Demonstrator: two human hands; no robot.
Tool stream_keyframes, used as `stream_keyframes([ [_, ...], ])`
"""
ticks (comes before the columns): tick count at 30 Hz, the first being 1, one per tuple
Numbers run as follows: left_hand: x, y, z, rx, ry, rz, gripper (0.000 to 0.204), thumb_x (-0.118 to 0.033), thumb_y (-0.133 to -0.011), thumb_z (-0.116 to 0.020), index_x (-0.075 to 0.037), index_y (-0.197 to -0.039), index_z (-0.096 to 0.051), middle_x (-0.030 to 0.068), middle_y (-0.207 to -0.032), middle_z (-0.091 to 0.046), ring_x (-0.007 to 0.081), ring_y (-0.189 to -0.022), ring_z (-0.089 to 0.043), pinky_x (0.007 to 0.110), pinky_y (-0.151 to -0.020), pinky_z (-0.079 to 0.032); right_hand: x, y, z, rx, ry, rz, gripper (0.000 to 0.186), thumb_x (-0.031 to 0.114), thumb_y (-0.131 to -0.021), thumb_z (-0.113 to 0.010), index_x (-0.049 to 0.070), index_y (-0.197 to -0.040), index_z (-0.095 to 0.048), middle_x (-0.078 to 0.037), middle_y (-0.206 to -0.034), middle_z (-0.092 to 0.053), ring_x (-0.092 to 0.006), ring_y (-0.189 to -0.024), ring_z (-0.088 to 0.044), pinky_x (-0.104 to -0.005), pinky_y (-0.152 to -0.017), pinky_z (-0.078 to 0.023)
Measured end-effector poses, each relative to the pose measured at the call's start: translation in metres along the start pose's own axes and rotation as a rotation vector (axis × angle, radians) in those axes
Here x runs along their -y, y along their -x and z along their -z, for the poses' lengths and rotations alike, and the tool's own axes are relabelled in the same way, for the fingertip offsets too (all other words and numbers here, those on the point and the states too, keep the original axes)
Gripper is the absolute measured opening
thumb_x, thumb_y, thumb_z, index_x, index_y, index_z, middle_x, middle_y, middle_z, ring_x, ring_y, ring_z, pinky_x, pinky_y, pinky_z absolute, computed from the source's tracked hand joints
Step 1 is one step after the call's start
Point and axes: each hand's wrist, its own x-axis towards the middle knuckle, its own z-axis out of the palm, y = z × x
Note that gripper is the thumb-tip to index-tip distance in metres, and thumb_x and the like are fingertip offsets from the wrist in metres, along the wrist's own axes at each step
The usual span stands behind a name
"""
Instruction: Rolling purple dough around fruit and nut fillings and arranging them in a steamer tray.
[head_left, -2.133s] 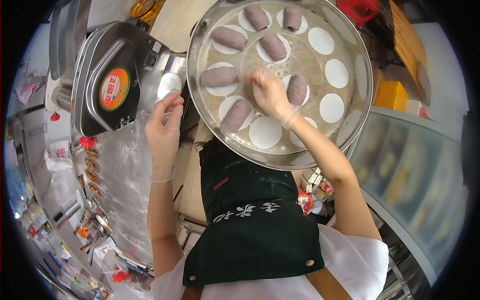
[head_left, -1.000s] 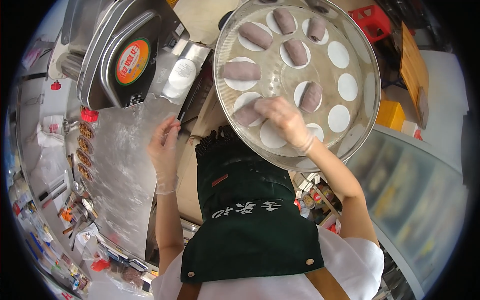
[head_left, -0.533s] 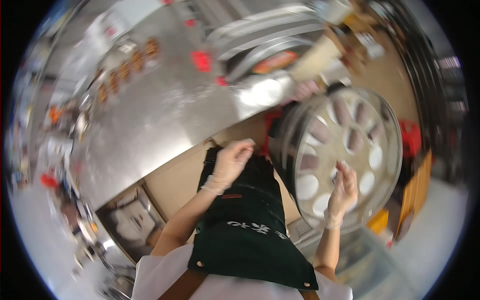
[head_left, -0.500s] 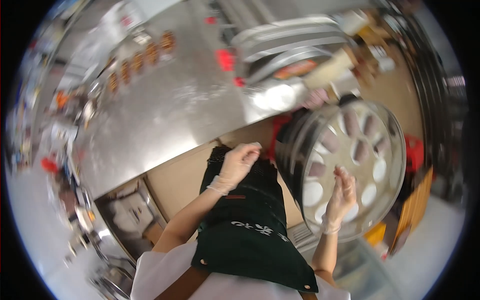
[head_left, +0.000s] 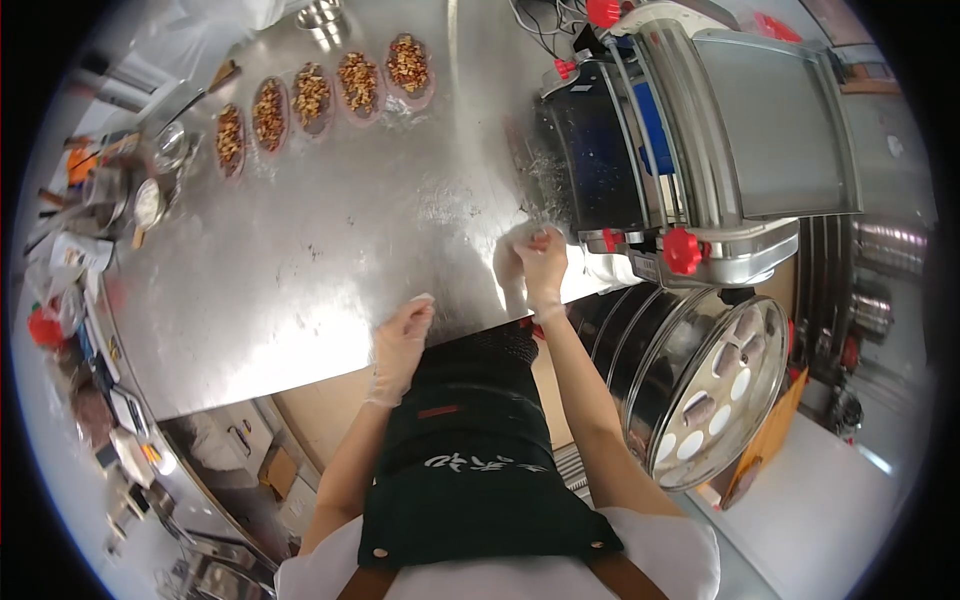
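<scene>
while both gloved hands hang over the near edge of the steel desk (head_left: 300, 250), neither clearly has hold of anything. left hand (head_left: 403, 340): grip loosely curled, thumb near the fingertips; cannot tell if something thin is pinched there. right hand (head_left: 541, 262): grip part-closed, nearest the roller machine (head_left: 720, 120); contents, if any, not visible.

position: five dough ovals (head_left: 312, 100) topped with chopped brown filling lie in a row at the desk's far side, well apart from both hands. filled rolls (head_left: 698, 411) sit on paper discs (head_left: 720, 418) in the round steamer tray (head_left: 757, 405), beside the right forearm.

risks, judged: filling looks loose, so a one-sided lift could spill it. dough could tear if its underside sticks to the metal. glove film might snag if the right hand strayed into running rollers. an elbow knock could shift the rolls off their discs.
</scene>
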Motion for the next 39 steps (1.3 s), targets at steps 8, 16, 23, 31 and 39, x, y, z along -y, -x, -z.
stream_keyframes([
  [8, 0.03, -0.059, 0.093, -0.014, 0.039, 0.192, 0.022, -0.011, -0.097, -0.068, -0.001, -0.116, -0.071, 0.0111, -0.114, -0.074, 0.0163, -0.1, -0.069, 0.029, -0.089, -0.054, 0.039, -0.091, -0.076, -0.289, 0.174, 0.144, 0.033, 0.005, -0.077, -0.079, 0.001, -0.108, -0.069, -0.014, -0.1, -0.067, -0.0266, -0.089, -0.065, -0.0372, -0.081, -0.052],
  [16, -0.002, -0.121, 0.081, 0.03, 0.089, 0.23, 0.022, -0.011, -0.098, -0.067, -0.003, -0.118, -0.07, 0.0097, -0.115, -0.074, 0.017, -0.105, -0.069, 0.03, -0.093, -0.053, 0.045, -0.127, -0.065, -0.127, 0.74, 0.28, 0.007, 0.01, -0.09, -0.066, 0.005, -0.091, -0.069, -0.016, -0.094, -0.07, -0.0363, -0.09, -0.068, -0.0433, -0.081, -0.054],
  [23, -0.044, -0.238, 0.078, -0.074, 0.164, -0.03, 0.022, -0.01, -0.1, -0.063, -0.001, -0.12, -0.07, 0.0093, -0.114, -0.074, 0.0155, -0.102, -0.069, 0.029, -0.093, -0.053, 0.183, -0.167, -0.186, 0.189, 0.168, 0.524, 0.009, 0.003, -0.086, -0.071, -0.001, -0.094, -0.07, -0.016, -0.089, -0.072, -0.0271, -0.079, -0.069, -0.0348, -0.075, -0.053],
  [31, -0.079, -0.358, 0.071, -0.224, 0.268, -0.209, 0.023, -0.001, -0.098, -0.065, -0.002, -0.121, -0.069, 0.0088, -0.112, -0.073, 0.0138, -0.1, -0.068, 0.028, -0.092, -0.053, 0.186, -0.226, -0.236, 0.479, -0.175, 0.202, 0.01, 0.0, -0.086, -0.073, -0.001, -0.096, -0.072, -0.005, -0.087, -0.072, -0.0129, -0.078, -0.064, -0.0269, -0.075, -0.052],
  [39, -0.108, -0.465, 0.059, -0.163, -0.251, -0.439, 0.022, -0.004, -0.093, -0.067, -0.003, -0.114, -0.071, 0.0139, -0.109, -0.073, 0.0247, -0.096, -0.071, 0.032, -0.086, -0.055, 0.216, -0.296, -0.254, 0.441, 0.113, 0.463, 0.017, 0.007, -0.09, -0.069, 0.002, -0.105, -0.074, -0.01, -0.097, -0.076, -0.0174, -0.088, -0.07, -0.0297, -0.082, -0.054],
])
